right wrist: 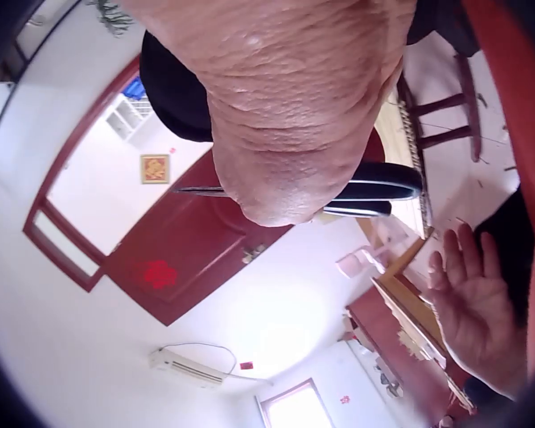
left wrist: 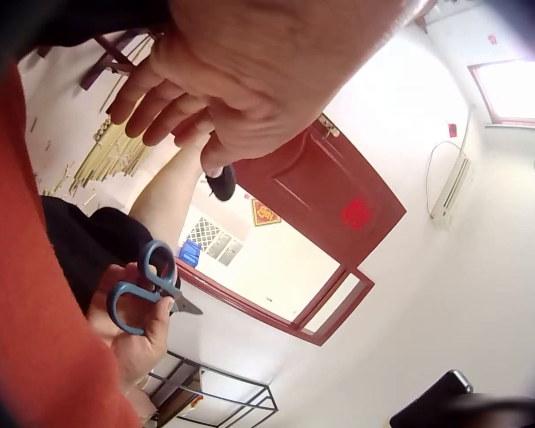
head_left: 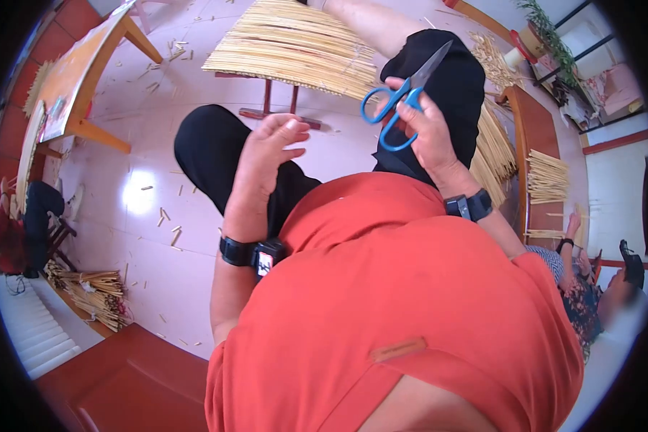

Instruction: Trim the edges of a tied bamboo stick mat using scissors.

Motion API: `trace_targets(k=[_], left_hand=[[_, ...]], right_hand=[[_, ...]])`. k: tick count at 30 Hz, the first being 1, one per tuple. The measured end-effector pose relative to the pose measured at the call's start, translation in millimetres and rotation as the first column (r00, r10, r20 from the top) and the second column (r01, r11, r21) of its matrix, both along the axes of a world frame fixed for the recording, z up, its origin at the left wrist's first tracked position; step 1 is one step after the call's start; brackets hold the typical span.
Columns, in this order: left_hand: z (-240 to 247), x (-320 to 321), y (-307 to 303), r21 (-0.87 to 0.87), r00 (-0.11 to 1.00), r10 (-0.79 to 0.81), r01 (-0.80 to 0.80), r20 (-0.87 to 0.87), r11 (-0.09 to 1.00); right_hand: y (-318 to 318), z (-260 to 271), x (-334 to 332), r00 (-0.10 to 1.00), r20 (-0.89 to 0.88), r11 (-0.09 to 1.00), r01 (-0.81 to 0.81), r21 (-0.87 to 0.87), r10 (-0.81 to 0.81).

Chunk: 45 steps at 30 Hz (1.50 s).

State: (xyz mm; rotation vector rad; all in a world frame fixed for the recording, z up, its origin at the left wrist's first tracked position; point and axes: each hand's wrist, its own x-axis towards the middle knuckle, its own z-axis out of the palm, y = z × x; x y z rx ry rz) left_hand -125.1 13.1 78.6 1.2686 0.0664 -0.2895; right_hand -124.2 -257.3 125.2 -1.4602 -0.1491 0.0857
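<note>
My right hand (head_left: 430, 137) holds a pair of scissors (head_left: 430, 66) with blue handles, blades pointing up and away from me. Over my lap, my left hand (head_left: 270, 155) is raised, fingers loosely bent and nothing in them. From the left wrist view, the scissors (left wrist: 165, 285) have their blades slightly apart. The right wrist view shows the palm of my left hand (right wrist: 477, 312) facing up, while my right hand hides most of the scissors. Beyond my knees, a mat of straw-coloured sticks (head_left: 288, 50) laid side by side rests on a dark red wooden stand (head_left: 266, 101).
Cut stick pieces (head_left: 175, 234) litter the tiled floor. An orange wooden table (head_left: 86, 133) stands at left, with a bundle of sticks (head_left: 101, 299) behind it. At right, more sticks (head_left: 547, 176) lie on a brown bench (head_left: 529, 129), where another person (head_left: 583, 306) sits.
</note>
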Motion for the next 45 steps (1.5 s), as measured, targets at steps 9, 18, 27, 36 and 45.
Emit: trace_targets(k=[9,18,27,36,45], left_hand=[[-27,19,-2,-0.318,0.982,0.093,-0.141,-0.162,0.938],[-103,113,-30,-0.287,0.902,0.082,-0.220,-0.423,0.932],[-119,151,-115,-0.164,0.813,0.242,-0.378,-0.530,0.911],[-113,155,-93,-0.218,0.769,0.571,-0.633,-0.287,0.743],[-119,130,-14,-0.193,0.690,0.643,-0.717,-0.332,0.670]], right_hand=[[-44,23,-3,0.933,0.249,0.960,0.224,0.166,-0.261],[-78,-13,9,0.979,-0.026,0.878,0.192,0.438,-0.201],[-66,-48,38,0.962,-0.274,0.959,0.060,0.276,0.018],[-75,-85,51,0.875,-0.453,0.985,-0.142,0.099,0.171],[-70,-102,86,0.963,-0.267,0.999,0.039,0.009,-0.035]])
